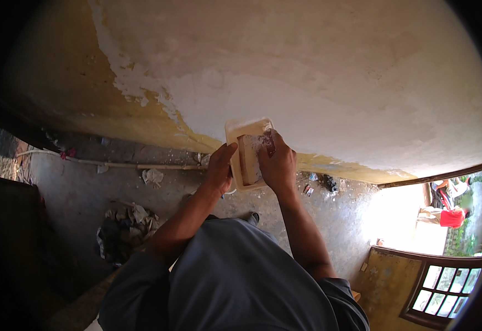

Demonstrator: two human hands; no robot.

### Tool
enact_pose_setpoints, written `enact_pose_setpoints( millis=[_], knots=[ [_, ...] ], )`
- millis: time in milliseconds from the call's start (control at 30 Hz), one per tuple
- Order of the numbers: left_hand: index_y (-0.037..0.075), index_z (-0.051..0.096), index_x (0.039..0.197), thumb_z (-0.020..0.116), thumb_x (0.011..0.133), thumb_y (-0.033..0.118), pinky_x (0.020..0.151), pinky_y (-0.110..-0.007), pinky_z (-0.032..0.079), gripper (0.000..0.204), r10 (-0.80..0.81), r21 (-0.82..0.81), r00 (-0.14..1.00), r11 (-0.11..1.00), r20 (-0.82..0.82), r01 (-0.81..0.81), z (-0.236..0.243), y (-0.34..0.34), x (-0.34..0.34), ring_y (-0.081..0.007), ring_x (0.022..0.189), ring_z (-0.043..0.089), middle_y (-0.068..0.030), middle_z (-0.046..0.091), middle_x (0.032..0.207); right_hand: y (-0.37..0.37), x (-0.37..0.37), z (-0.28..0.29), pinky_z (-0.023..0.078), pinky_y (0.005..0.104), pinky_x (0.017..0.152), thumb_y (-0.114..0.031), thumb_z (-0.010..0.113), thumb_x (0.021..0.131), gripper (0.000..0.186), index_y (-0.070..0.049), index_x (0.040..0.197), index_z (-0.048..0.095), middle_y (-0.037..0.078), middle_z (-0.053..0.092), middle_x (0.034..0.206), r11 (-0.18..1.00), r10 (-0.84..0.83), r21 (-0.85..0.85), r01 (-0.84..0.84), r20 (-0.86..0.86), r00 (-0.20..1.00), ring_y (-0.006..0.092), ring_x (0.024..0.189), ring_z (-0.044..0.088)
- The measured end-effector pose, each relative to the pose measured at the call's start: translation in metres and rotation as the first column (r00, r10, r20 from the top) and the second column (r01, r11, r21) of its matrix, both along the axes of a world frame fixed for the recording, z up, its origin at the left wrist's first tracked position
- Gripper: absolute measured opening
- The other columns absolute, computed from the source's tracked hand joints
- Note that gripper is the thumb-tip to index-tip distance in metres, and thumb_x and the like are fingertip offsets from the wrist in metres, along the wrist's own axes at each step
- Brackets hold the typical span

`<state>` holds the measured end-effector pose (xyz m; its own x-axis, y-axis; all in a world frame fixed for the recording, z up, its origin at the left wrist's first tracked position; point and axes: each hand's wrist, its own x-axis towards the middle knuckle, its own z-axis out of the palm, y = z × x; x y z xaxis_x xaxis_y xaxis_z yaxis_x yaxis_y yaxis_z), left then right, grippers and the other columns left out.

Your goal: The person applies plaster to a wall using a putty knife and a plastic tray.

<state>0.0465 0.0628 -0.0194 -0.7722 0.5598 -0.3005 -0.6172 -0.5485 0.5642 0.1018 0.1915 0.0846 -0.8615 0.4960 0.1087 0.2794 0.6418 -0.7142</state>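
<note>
My left hand [221, 165] grips the side of a shallow cream rectangular tray [232, 127] held up in front of me. My right hand [278, 163] is closed on a tan rectangular block [247, 157] with brown edges, which lies within the tray, dusted with white residue near my fingers. Its underside is hidden. Directly beyond the tray rises a wall [329, 94], painted pale over much of it, with yellowed, flaking patches toward the left and along its bottom.
A long pole [175, 166] lies along the wall's foot. Crumpled rags or bags [125, 231] and debris are on the grey floor [70, 204]. At right, a bright doorway shows people [451, 218], one in red, outside. A barred window [442, 289] is at lower right.
</note>
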Motion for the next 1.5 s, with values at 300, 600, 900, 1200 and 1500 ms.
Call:
enact_pose_setpoints(
  millis=[300,600,900,1200,1500],
  knots=[
    [-0.002,0.055,0.125,0.06,0.096,0.027,0.087,-0.036,0.057,0.041,-0.002,0.053,1.0,0.999,0.031,0.0,0.0,0.003,0.002,-0.019,0.1,0.067,-0.0106,0.065,0.11,-0.013,0.002,0.002,0.055,0.0435,0.073,-0.01,0.06,0.087,0.04,0.002,0.125,0.059,0.024,0.068,0.097,0.976,0.121,0.194,-0.103,-0.086,0.989,0.0376,0.086,0.07],
    [0.001,0.057,0.124,0.061,0.096,0.027,0.063,-0.025,0.056,0.038,0.037,0.007,0.997,0.999,-0.064,-0.037,0.004,0.006,0.006,-0.0115,0.081,0.067,-0.0072,0.066,0.104,0.008,-0.006,0.026,0.054,0.05,0.063,-0.009,0.054,0.09,0.033,-0.007,0.123,0.055,0.017,0.068,0.089,0.887,0.016,0.459,-0.045,0.066,0.998,0.0414,0.077,0.067],
    [0.005,0.062,0.113,0.062,0.095,0.029,0.05,-0.022,0.046,0.029,0.112,-0.09,0.994,0.99,-0.016,-0.112,-0.002,0.018,0.003,-0.0073,0.067,0.061,-0.0005,0.065,0.087,-0.025,0.0,0.003,0.055,0.0489,0.069,-0.013,0.054,0.09,0.04,-0.007,0.13,0.056,0.019,0.068,0.096,0.922,0.103,0.366,-0.122,0.071,0.992,0.0402,0.083,0.068],
    [0.004,0.061,0.112,0.064,0.096,0.028,0.064,-0.025,0.055,0.029,0.049,-0.007,0.999,0.999,0.007,-0.049,-0.013,0.015,0.001,-0.0106,0.079,0.066,-0.0027,0.067,0.096,-0.012,-0.003,0.003,0.054,0.046,0.077,-0.016,0.061,0.088,0.04,-0.002,0.125,0.058,0.023,0.068,0.1,0.994,0.02,0.111,-0.015,-0.041,0.999,0.0402,0.087,0.068],
    [0.002,0.058,0.117,0.065,0.095,0.03,0.07,-0.029,0.057,0.036,0.007,0.003,1.0,1.0,-0.013,-0.007,-0.009,0.013,0.002,-0.0128,0.084,0.067,-0.0059,0.067,0.1,-0.002,-0.006,-0.014,0.054,0.0453,0.077,-0.01,0.062,0.085,0.039,0.002,0.122,0.059,0.024,0.068,0.094,0.975,0.038,0.22,-0.01,-0.121,0.992,0.0383,0.086,0.068]
  ],
)
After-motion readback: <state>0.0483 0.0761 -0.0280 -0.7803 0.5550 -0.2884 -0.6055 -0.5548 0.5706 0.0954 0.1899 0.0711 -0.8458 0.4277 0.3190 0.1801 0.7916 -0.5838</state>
